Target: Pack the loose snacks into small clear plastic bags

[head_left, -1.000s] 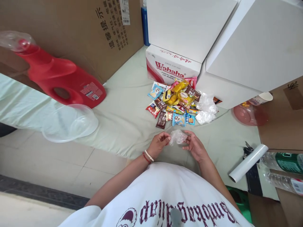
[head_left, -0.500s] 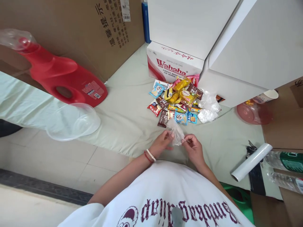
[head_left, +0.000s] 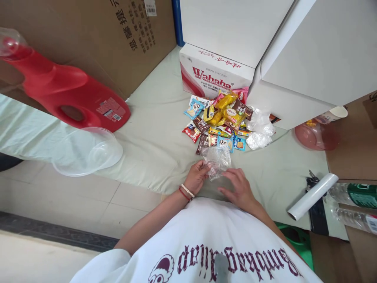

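Note:
A thin clear plastic bag (head_left: 219,158) hangs between my hands, near the table's front edge. My left hand (head_left: 199,175) pinches the bag's left side between thumb and fingers. My right hand (head_left: 239,186) is at the bag's lower right with thumb and fingers apart; whether its fingertips touch the plastic I cannot tell. Just beyond the bag lies a heap of wrapped snacks (head_left: 234,118), in yellow, brown, blue and red packets. Part of a light blue packet (head_left: 224,142) shows behind the film. More crumpled clear bags (head_left: 260,131) lie against the heap's right side.
A white Wahaha carton (head_left: 216,76) stands behind the snacks. To the left are a red detergent bottle (head_left: 79,94) and a clear plastic bowl (head_left: 88,151) at the cloth's edge. On the right lie a white roll (head_left: 313,196), plastic bottles (head_left: 361,198) and a pink bowl (head_left: 315,137).
The bag has spread wider and flatter. My right hand has let go of its pinch and its fingers have parted. My left hand has shifted slightly left and now grips the plastic.

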`<state>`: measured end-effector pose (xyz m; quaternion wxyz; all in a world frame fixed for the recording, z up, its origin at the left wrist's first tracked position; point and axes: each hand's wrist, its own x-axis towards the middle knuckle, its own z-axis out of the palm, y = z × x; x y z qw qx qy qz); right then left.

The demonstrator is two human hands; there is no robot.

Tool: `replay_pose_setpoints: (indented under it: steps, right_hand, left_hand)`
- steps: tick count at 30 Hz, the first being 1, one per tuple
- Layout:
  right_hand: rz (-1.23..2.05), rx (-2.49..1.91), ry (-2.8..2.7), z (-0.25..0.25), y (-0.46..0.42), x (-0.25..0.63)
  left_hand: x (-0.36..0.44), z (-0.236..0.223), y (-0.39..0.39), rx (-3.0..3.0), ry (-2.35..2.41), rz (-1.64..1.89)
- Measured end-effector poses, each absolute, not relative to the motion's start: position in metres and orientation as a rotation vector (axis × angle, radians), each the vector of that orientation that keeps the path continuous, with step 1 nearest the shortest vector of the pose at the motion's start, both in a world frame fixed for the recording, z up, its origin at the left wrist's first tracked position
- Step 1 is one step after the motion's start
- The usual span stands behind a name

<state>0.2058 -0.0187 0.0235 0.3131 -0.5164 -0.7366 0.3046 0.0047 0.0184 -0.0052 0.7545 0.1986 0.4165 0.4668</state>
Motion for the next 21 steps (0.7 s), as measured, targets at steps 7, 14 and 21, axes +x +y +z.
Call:
replay_pose_setpoints:
  steps: [7, 14, 21]
  right_hand:
    - [1.096, -1.270, -1.670, 0.003, 0.002, 0.182]
    - [1.196, -1.419, -0.590, 0.005, -0.002, 0.242]
    - [0.689, -1.941, -0.888, 0.004, -0.031, 0.302]
  left_hand:
    - [-0.002, -0.009, 0.010, 0.408, 0.895, 0.946]
    - [-0.032, -0.013, 0.003, 0.584, 1.175, 0.864]
    - [-0.053, -0.009, -0.008, 0.840, 1.339, 0.687]
